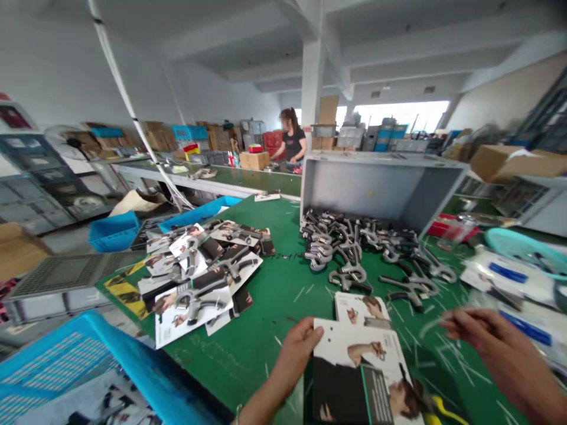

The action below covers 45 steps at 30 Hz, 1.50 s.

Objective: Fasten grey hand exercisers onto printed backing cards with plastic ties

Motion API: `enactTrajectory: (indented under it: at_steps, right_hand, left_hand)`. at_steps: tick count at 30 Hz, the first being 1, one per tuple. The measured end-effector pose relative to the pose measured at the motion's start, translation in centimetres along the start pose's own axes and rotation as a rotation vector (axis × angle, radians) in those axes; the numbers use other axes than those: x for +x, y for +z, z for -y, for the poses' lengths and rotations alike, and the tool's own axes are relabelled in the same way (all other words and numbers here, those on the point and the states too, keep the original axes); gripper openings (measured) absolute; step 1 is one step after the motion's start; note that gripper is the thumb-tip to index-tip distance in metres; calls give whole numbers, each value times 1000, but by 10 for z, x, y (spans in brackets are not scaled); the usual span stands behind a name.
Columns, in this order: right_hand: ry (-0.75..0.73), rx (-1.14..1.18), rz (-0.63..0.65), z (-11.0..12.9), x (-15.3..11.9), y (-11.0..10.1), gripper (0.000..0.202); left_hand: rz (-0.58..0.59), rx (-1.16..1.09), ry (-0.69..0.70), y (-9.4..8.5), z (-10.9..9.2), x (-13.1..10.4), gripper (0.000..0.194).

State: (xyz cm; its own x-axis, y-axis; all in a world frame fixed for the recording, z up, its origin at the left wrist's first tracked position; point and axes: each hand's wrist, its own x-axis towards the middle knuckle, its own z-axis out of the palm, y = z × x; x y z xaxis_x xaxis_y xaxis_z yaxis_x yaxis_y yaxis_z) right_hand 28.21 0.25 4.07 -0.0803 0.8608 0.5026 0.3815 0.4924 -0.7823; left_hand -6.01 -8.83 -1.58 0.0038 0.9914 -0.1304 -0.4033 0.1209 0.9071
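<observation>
A green counter (283, 289) fills the middle, its surface scuffed, with yellow-and-black tape (128, 289) along its edge at nine o'clock. Between nine and eleven o'clock lies an untidy, overlapping heap of carded hand grips (206, 268), spread flat at several angles. A lone card (267, 196) sits toward twelve, near the far edge. At one o'clock a grey crate (367, 189) rests on its side, open toward the near edge, and loose hand grips (319, 260) spread from its mouth onto the green. A stack of printed cards (352, 313) lies toward five o'clock. Thin white strips (299, 294) are scattered about, thickest around four.
</observation>
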Motion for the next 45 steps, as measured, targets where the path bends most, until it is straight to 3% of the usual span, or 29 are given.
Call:
enactTrajectory:
  at_steps: [2,4,7,9,20,30,35,39,41,45]
  right_hand:
    - [103,31,-6,51,-22,40,12]
    - [-21,-13,-79,82,-40,74,12]
    - [-329,-125,-6,95,-60,105,23]
    - [-420,-154,49,92,-67,112,29]
    - [-445,-200,107,74,-72,113,32]
    - [-407,-145,263,67,-82,129,34]
    - [-270,-168,368,67,-71,126,19]
    - [-142,-76,541,59,-46,125,12]
    - [-57,11,596,55,-35,126,16]
    - [166,132,613,53,-26,126,25]
  left_hand:
    - [-5,30,-12,9,0,-6,34]
    - [-2,40,-30,13,-1,-10,32]
    - [17,37,-43,13,0,-13,32]
    - [19,35,-34,13,0,-16,33]
    - [32,66,-10,19,1,-19,33]
    - [24,143,14,21,-8,-21,35]
    - [66,128,37,21,-8,-17,34]
    - [96,139,56,22,-7,-9,36]
    - [95,188,64,21,-5,-6,41]
    - [70,247,-46,10,11,-6,57]
